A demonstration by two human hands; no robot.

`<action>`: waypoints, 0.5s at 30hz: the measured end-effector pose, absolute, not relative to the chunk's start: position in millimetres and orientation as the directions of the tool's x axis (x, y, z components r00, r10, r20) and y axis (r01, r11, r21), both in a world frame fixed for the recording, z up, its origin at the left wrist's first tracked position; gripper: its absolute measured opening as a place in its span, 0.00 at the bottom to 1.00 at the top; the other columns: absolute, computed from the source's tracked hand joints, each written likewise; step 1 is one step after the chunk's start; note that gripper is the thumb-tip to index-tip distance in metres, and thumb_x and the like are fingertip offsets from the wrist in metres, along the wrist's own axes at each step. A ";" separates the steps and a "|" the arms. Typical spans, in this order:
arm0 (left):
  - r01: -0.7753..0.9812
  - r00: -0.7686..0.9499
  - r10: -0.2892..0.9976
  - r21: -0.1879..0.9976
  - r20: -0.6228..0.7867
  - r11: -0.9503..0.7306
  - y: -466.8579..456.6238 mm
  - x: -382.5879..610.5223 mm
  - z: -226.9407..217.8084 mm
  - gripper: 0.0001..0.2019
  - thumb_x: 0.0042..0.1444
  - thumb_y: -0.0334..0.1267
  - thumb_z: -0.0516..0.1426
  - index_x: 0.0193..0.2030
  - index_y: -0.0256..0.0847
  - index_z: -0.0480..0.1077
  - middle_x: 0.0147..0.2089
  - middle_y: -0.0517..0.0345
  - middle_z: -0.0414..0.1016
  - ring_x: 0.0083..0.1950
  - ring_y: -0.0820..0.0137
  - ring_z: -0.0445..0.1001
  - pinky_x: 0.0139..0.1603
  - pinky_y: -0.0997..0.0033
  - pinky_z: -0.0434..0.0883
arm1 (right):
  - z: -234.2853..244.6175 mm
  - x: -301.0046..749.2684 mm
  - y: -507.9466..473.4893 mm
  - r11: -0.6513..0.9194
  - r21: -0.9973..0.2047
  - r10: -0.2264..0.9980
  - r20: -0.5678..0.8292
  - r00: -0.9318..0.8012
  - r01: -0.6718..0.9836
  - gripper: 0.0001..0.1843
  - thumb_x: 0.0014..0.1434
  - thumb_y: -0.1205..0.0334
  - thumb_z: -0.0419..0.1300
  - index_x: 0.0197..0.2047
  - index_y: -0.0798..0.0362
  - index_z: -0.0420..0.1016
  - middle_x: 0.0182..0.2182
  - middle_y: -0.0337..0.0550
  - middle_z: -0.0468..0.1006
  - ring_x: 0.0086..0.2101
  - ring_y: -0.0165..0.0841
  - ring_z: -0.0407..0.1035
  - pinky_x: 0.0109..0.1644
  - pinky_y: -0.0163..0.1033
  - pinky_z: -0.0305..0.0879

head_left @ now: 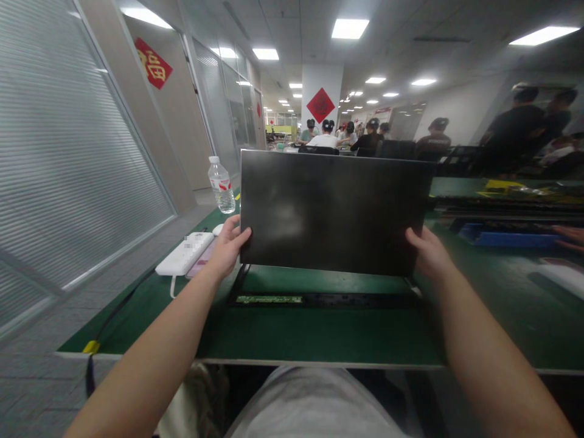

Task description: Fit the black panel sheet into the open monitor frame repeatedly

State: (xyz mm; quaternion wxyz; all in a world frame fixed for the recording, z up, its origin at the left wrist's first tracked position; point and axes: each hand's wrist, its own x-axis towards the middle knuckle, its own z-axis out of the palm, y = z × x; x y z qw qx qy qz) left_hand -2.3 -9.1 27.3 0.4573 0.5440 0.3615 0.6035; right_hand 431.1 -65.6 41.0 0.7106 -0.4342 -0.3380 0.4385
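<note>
I hold a large dark rectangular panel point(333, 210) upright above the green bench point(319, 334). My left hand point(227, 248) is closed on its lower left corner, thumb on the front face. My right hand point(426, 252) is closed on its lower right corner. Under the panel a thin black frame point(319, 299) lies flat on the bench, with a narrow green circuit strip point(269, 299) along its near edge.
A white power bank point(185, 253) with a cable, a pink phone beneath it and a water bottle point(221, 185) sit at the left. A blue tray point(506, 236) and another person's hand point(568, 236) are at the right. Several seated people work farther back.
</note>
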 end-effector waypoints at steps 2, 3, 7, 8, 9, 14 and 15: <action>-0.175 0.005 0.950 0.936 0.312 -0.306 -9.5 -1.4 27.7 0.22 0.48 0.45 0.65 0.48 0.47 0.63 0.43 0.60 0.81 0.45 0.61 0.79 0.47 0.60 0.74 | 36.9 430.6 -62.3 0.232 -0.919 0.924 0.105 0.368 -0.318 0.15 0.49 0.68 0.69 0.42 0.50 0.77 0.35 0.41 0.82 0.38 0.36 0.77 0.44 0.42 0.75; -0.181 0.004 0.954 0.939 0.299 -0.293 -9.9 -0.7 27.7 0.21 0.48 0.45 0.65 0.46 0.47 0.64 0.42 0.60 0.81 0.44 0.61 0.80 0.46 0.60 0.75 | 34.6 430.9 -60.3 0.219 -0.923 0.927 0.096 0.362 -0.316 0.15 0.49 0.68 0.69 0.42 0.50 0.77 0.34 0.41 0.82 0.37 0.36 0.78 0.43 0.42 0.75; -0.169 0.047 0.977 0.965 0.210 -0.199 -11.6 3.7 25.4 0.19 0.46 0.44 0.66 0.41 0.44 0.65 0.40 0.60 0.80 0.42 0.62 0.80 0.44 0.62 0.76 | 25.6 435.2 -53.1 0.040 -0.944 0.935 -0.080 0.346 -0.326 0.13 0.51 0.68 0.65 0.41 0.50 0.77 0.30 0.41 0.81 0.31 0.36 0.77 0.37 0.42 0.76; -0.155 0.062 0.982 0.974 0.177 -0.166 -11.8 4.9 23.9 0.18 0.45 0.44 0.67 0.39 0.44 0.65 0.39 0.60 0.80 0.42 0.62 0.80 0.44 0.61 0.76 | 23.3 436.4 -51.8 -0.024 -0.945 0.930 -0.141 0.339 -0.326 0.12 0.51 0.69 0.64 0.41 0.50 0.76 0.28 0.41 0.81 0.29 0.36 0.77 0.35 0.42 0.76; -0.136 0.075 0.987 0.982 0.141 -0.130 -11.9 5.9 22.1 0.18 0.45 0.44 0.67 0.38 0.43 0.65 0.39 0.59 0.80 0.42 0.61 0.80 0.43 0.61 0.76 | 21.0 437.6 -50.8 -0.082 -0.943 0.924 -0.193 0.331 -0.321 0.11 0.52 0.68 0.63 0.41 0.50 0.76 0.27 0.41 0.80 0.27 0.36 0.76 0.33 0.42 0.75; -0.065 0.084 0.996 0.998 0.033 -0.028 -9.2 6.0 11.7 0.22 0.41 0.42 0.70 0.39 0.40 0.67 0.39 0.57 0.80 0.42 0.59 0.80 0.43 0.57 0.78 | 11.1 440.9 -47.8 -0.182 -0.950 0.912 -0.260 0.317 -0.255 0.10 0.53 0.67 0.63 0.41 0.51 0.76 0.27 0.42 0.80 0.23 0.35 0.73 0.27 0.40 0.72; -0.054 0.084 0.996 0.998 0.036 -0.032 -8.3 5.3 9.8 0.22 0.41 0.41 0.70 0.40 0.40 0.68 0.39 0.57 0.80 0.42 0.59 0.81 0.44 0.56 0.78 | 10.0 441.1 -47.4 -0.182 -0.952 0.913 -0.257 0.317 -0.248 0.10 0.53 0.67 0.63 0.41 0.51 0.75 0.27 0.43 0.80 0.23 0.35 0.73 0.27 0.39 0.72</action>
